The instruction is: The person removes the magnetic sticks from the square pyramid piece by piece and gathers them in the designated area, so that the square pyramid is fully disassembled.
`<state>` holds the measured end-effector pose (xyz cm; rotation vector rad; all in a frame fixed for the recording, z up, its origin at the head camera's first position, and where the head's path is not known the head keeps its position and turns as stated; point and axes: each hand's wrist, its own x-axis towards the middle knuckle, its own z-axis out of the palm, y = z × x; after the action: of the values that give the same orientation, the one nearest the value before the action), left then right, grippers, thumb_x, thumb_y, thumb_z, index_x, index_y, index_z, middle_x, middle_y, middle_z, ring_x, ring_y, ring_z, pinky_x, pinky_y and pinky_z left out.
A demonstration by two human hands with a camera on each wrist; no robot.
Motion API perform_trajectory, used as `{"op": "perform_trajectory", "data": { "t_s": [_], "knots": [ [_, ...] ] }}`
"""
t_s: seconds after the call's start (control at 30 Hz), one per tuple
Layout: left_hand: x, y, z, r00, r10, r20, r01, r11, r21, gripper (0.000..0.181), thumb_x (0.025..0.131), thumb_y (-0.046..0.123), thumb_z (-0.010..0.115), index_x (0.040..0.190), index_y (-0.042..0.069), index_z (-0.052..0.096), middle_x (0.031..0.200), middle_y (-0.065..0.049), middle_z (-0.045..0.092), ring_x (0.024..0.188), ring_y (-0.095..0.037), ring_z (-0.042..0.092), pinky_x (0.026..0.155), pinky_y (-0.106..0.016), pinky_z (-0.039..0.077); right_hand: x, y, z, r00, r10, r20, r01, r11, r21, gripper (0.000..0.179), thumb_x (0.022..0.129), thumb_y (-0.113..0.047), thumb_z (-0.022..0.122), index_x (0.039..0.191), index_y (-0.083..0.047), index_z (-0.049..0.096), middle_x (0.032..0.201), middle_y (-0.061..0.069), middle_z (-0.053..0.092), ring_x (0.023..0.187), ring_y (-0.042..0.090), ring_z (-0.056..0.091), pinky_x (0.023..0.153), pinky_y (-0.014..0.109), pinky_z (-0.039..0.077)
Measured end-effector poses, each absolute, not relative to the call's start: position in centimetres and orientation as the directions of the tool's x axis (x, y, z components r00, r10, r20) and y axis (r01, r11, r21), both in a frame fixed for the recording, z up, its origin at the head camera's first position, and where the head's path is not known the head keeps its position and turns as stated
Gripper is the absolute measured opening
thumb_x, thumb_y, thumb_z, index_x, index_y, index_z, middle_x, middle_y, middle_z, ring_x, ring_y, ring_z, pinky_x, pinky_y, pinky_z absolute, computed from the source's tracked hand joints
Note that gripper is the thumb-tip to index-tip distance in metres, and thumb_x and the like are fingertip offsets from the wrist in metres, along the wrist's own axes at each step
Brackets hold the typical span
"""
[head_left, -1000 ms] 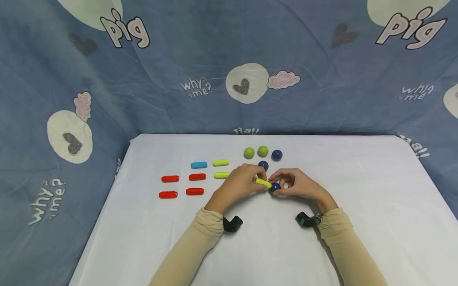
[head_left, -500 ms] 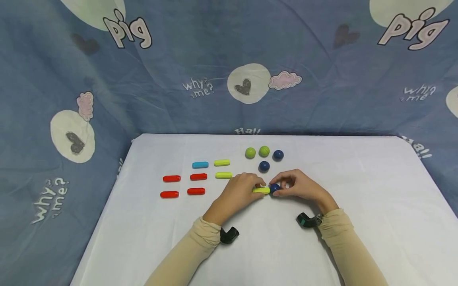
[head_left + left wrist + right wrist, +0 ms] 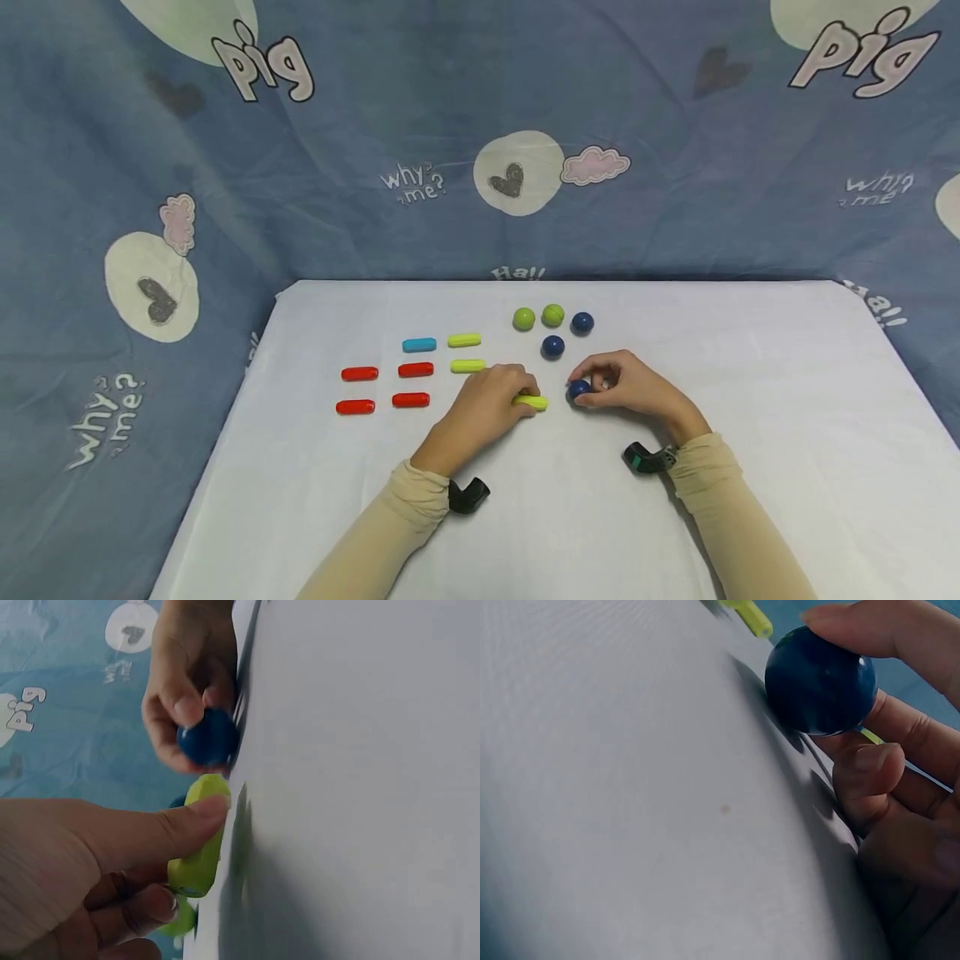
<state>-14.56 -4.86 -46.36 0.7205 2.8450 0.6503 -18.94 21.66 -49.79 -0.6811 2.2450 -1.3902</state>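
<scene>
Between thumb and fingers, my left hand (image 3: 489,402) pinches a yellow-green stick (image 3: 532,402), low over the white table. In the left wrist view the stick (image 3: 201,847) stands out from under the thumb, its near end facing the camera. My right hand (image 3: 636,387) pinches a glossy dark blue ball (image 3: 578,390) a short way to the right of the stick. The right wrist view shows this ball (image 3: 821,682) large, with thumb and finger on its sides. A gap separates ball and stick in the head view.
Beyond my hands lie two green balls (image 3: 524,318) and two more dark blue balls (image 3: 552,347). Leftward are two yellow-green sticks (image 3: 464,340), a blue stick (image 3: 419,345) and several red sticks (image 3: 411,400). A patterned blue cloth (image 3: 337,225) hangs behind the table (image 3: 750,500).
My left hand has drawn back leftward with the yellow-green stick, whose tip was at the dark blue ball before. The right hand with its ball has barely moved.
</scene>
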Motion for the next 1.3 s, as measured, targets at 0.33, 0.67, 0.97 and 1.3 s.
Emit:
{"op": "perform_trajectory", "data": {
  "t_s": [0.33,0.67,0.97,1.3],
  "knots": [
    [-13.1,-10.0,-45.4,-0.939,0.343,-0.036,0.284,0.829,0.482,0.018,0.081,0.015,0.089,0.096,0.017,0.08,0.093,0.006,0.074,0.084,-0.011,0.063,0.075,-0.029,0.053,-18.9,21.8,-49.7,-0.792,-0.604,-0.089,-0.192,0.385,-0.903,0.024,0.086,-0.016,0.084,0.109,-0.015,0.077,0.075,-0.002,0.058,0.068,0.006,0.05,0.063,0.024,0.044],
    [-13.5,-11.8,-44.9,-0.963,0.255,-0.083,0.185,0.856,0.484,0.018,0.079,0.014,0.09,0.093,0.014,0.079,0.087,0.004,0.073,0.074,-0.013,0.056,0.069,-0.028,0.048,-18.9,21.9,-50.0,-0.787,-0.613,-0.071,-0.204,0.368,-0.907,0.024,0.087,-0.015,0.084,0.11,-0.013,0.077,0.075,-0.002,0.059,0.067,0.007,0.051,0.062,0.024,0.045],
    [-13.6,-11.8,-45.2,-0.964,0.252,-0.083,0.182,0.855,0.486,0.018,0.079,0.013,0.09,0.092,0.014,0.078,0.083,0.004,0.071,0.073,-0.013,0.055,0.067,-0.028,0.047,-19.0,21.8,-49.9,-0.789,-0.61,-0.074,-0.204,0.374,-0.905,0.023,0.086,-0.015,0.084,0.109,-0.014,0.077,0.075,-0.003,0.059,0.066,0.006,0.051,0.061,0.024,0.045],
    [-13.6,-11.9,-45.5,-0.968,0.245,-0.056,0.193,0.867,0.459,0.02,0.078,0.015,0.091,0.093,0.014,0.078,0.092,0.001,0.072,0.08,-0.014,0.059,0.074,-0.031,0.054,-19.0,21.7,-49.8,-0.786,-0.615,-0.065,-0.224,0.38,-0.897,0.023,0.087,-0.014,0.083,0.109,-0.014,0.077,0.073,-0.003,0.059,0.065,0.005,0.05,0.061,0.024,0.044]
  ]
}}
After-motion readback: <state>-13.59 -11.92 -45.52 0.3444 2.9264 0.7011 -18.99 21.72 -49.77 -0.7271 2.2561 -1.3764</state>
